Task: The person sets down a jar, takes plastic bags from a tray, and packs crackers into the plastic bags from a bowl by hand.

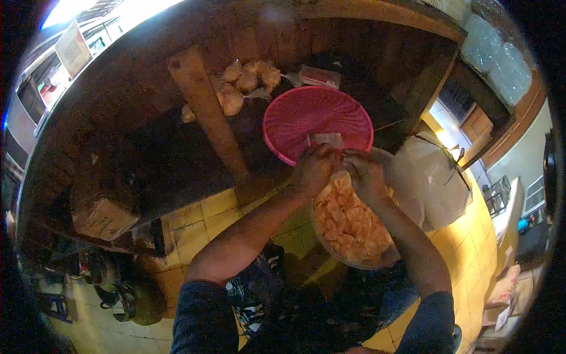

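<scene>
Shelf space of dark wood (159,150) spans the far side, its depths lost in shadow. Near it sits a broad bowl (339,255), partly hidden by the right forearm, with a pale plastic bag (439,192) just beside it. A pink ribbed disc (318,112), lid or tray, lies beyond the bowl. Bagged bundles (247,82) on the shelf suggest some packing is done; the many loose chips (348,221) inside the bowl suggest much remains. The left hand (315,168) and right hand (367,174) meet over the disc's near rim, fingers curled narrow beside a small pale packet (325,140). Whether they pinch it, I cannot tell: the hands cover the contact, and its print is too blurred to read.
</scene>
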The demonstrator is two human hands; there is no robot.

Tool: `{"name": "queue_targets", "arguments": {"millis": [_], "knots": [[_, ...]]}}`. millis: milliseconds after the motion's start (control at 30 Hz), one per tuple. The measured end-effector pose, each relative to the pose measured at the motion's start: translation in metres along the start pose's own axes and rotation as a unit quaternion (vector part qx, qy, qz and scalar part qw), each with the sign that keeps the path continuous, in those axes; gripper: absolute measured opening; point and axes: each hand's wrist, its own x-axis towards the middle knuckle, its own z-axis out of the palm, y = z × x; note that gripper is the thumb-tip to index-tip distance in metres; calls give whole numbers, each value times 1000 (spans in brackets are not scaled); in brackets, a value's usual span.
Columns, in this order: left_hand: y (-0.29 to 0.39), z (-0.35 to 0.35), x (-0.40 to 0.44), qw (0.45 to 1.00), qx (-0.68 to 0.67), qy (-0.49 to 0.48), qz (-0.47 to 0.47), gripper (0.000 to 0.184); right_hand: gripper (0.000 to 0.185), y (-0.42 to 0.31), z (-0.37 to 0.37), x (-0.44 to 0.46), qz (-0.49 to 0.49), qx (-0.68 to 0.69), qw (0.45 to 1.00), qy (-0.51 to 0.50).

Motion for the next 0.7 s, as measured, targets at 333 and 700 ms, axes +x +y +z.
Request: {"name": "queue_targets", "arguments": {"millis": [333, 700], "knots": [[-2, -8, 17, 946, 69, -68, -308, 18, 10, -31, -82, 30, 340, 415, 844, -32], [35, -55, 19, 836, -495, -33, -234, 26, 18, -20, -98, 13, 351, 310, 883, -19]]}}
